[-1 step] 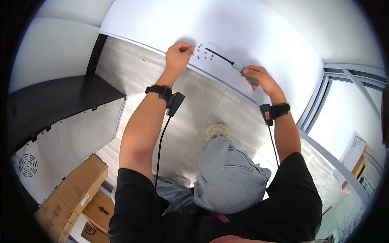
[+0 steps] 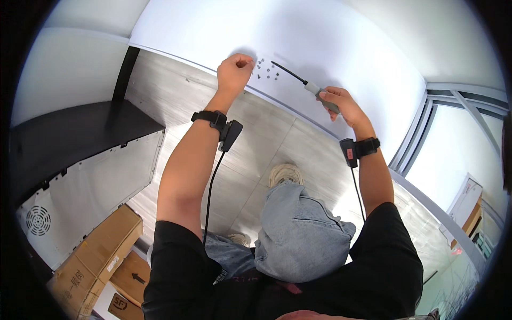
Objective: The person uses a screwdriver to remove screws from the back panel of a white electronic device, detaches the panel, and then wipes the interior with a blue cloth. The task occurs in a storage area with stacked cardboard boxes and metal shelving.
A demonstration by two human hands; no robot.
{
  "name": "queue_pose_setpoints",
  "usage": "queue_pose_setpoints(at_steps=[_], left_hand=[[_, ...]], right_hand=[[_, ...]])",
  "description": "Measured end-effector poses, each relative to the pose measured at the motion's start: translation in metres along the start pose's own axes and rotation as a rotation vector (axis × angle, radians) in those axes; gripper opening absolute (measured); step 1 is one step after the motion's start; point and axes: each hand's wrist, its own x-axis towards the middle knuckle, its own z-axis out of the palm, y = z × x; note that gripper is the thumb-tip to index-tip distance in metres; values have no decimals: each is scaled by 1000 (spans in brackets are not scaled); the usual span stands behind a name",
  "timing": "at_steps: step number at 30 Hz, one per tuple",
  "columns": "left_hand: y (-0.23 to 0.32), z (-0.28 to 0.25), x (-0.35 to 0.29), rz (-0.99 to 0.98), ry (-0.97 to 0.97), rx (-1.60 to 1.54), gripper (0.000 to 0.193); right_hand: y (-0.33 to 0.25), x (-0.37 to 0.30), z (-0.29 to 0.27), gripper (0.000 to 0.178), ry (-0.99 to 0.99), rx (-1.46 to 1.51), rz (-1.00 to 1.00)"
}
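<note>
My right hand point(image 2: 341, 104) is wrapped round the grey-and-white handle of a screwdriver point(image 2: 314, 92). Its long dark shaft points up and to the left over the white table, with the tip close to a small scatter of screws. Several small dark metal screws point(image 2: 268, 70) lie loose near the table's front edge. Just left of them, my left hand point(image 2: 235, 71) is closed, thumb and fingers pinched together. Whatever it may hold between the fingertips is too small to make out.
The white table point(image 2: 213, 32) stretches across the far side. A black-topped cabinet point(image 2: 80, 125) stands at the left, with cardboard boxes point(image 2: 96, 256) below it. Grey metal frame rails point(image 2: 416, 128) run along the right. Cables point(image 2: 212, 181) hang from black wrist-strapped devices on both forearms.
</note>
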Motion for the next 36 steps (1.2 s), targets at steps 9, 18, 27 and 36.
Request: queue_pose_setpoints(at_steps=[9,18,27,36], left_hand=[[0,28,34,20,54,215,17],[-17,4,1,-45,213,-181,21],[31,-42,-128,-303,278,-986,31],[-6,-94,-228,-284,401,-1297,31]], right_hand=[[13,9,7,29,63,86,-17],[-20,-1,27,29,-28,-2,-106],[-99,-22,88,36,-389,-504,-231],[-132,-85,189,38,-519,-905,-264]])
